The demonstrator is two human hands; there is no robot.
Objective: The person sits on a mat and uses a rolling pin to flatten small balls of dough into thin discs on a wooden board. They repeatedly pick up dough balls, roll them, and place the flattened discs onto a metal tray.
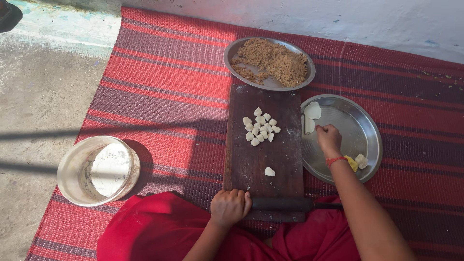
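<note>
Right hand (pixel 329 139), fingers curled, seems to pinch a soft, easily dented dough disc (pixel 309 124) at its edge, while left hand (pixel 230 207) closes around the stiff rolling pin (pixel 285 204).

Floor setting, seen from above. A red, maroon-striped mat (pixel 164 96) covers a bare grey concrete floor (pixel 38 101), visible at left. A whitewashed wall (pixel 338 19) with a pale green base runs along the top. Sunlight casts thin shadows across floor and mat.
</note>
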